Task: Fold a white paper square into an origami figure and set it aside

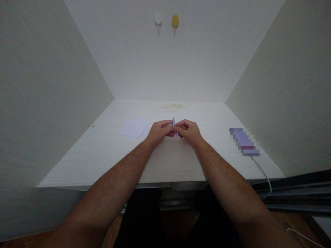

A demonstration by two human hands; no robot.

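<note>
A small folded piece of pale purple paper [173, 123] stands pointed upward between my two hands, above the middle of the white desk [108, 151]. My left hand [159, 132] pinches its left side with closed fingers. My right hand [188, 131] pinches its right side the same way. Most of the paper is hidden behind my fingers.
Loose white paper sheets [134, 128] lie left of my hands. A blurred-out purple object [244, 141] with a white cable [262, 172] lies at the right. Walls enclose the desk on three sides; two hooks [167, 20] hang on the back wall. A yellowish stain [172, 106] marks the far desk.
</note>
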